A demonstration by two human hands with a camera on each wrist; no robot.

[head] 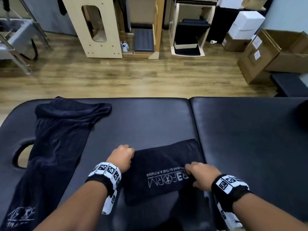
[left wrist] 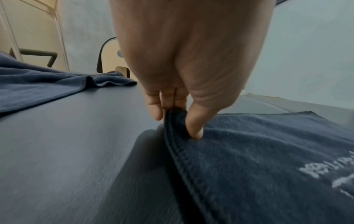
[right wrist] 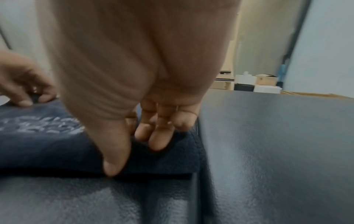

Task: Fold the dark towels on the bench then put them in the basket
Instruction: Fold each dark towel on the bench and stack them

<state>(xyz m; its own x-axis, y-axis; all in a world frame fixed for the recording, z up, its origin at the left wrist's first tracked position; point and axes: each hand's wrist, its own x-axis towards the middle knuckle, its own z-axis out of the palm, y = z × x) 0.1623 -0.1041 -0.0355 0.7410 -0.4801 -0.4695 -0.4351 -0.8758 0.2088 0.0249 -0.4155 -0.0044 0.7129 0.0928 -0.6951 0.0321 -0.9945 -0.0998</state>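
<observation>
A folded dark navy towel [head: 165,170] with white lettering lies on the black padded bench [head: 146,124], near its front edge. My left hand [head: 122,157] pinches the towel's left hemmed edge [left wrist: 172,136] between thumb and fingers. My right hand [head: 202,175] grips the right end of the same folded towel [right wrist: 162,160], thumb on top and fingers curled into the cloth. A second dark towel [head: 56,140] lies spread out and unfolded along the bench's left side. No basket shows in any view.
The bench has a face hole [head: 21,155] at the left, partly under the spread towel, and a seam [head: 195,130] right of centre. Beyond its far edge is wooden floor [head: 133,77], wooden equipment [head: 95,27] and cardboard boxes [head: 266,52].
</observation>
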